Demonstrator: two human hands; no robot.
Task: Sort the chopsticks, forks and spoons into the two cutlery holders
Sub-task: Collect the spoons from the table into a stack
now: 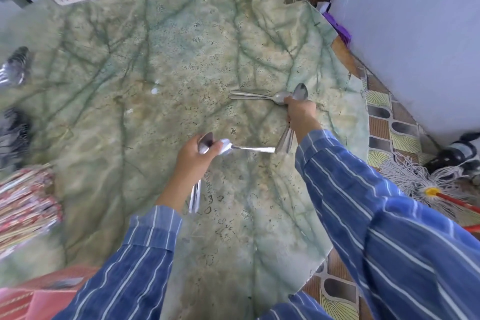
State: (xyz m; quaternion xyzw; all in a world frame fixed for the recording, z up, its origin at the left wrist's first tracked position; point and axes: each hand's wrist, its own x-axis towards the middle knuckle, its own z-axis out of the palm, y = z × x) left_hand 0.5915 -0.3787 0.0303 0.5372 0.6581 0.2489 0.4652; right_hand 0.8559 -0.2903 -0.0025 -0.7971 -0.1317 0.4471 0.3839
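While both sleeved arms stretch over the counter (181, 47), the left grip (196, 156) is curled round a spoon bundle (205, 143), bowls up, fingertips at a lone spoon (249, 148) lying flat; the right grip (301, 114), farther out, clamps a second bundle (300, 91) beside two loose spoons (249, 95) on the counter.

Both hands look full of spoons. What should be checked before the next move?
1. Left hand grip on the left bundle of spoons: ok, fingers curled round it.
2. Right hand grip on the right bundle: ok.
3. Single spoon at the left fingertips, held or lying: cannot tell.
4. Table cleared of spoons: not ok, loose spoons lie beside the right hand.
5. Holder located: cannot tell, the shiny thing at the left edge is blurred.
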